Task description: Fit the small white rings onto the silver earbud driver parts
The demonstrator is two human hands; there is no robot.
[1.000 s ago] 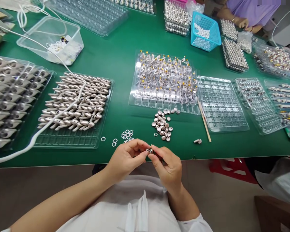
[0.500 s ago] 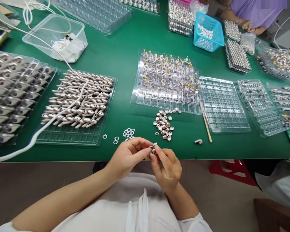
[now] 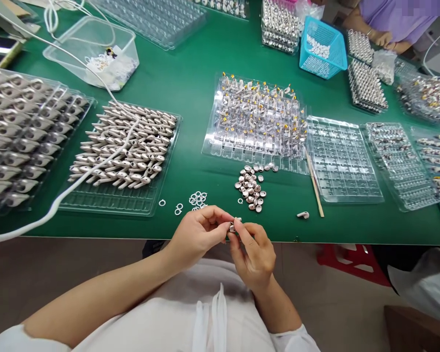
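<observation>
My left hand [image 3: 196, 233] and my right hand [image 3: 252, 252] meet over the front edge of the green table [image 3: 190, 83]. Their fingertips pinch one small metallic cap [image 3: 232, 227] between them. Just beyond lie a loose pile of the same small caps [image 3: 252, 188] and a cluster of small white rings [image 3: 198, 199]. A single white earbud piece [image 3: 302, 214] rests to the right, beside a thin wooden stick [image 3: 314, 183].
Clear trays hold earbud shells: one at centre [image 3: 258, 120], a stem-filled one at left [image 3: 122, 146], another at far left [image 3: 25, 137], a mostly bare one at right [image 3: 342, 159]. A blue basket [image 3: 322, 49], a clear tub [image 3: 95, 54], a white cable [image 3: 69, 188]. Another person's hands [image 3: 383, 39] work at the far right.
The view has drifted a little, so the table sits slightly further right. My hands stay together at the table edge, the fingers turning the small cap slightly.
</observation>
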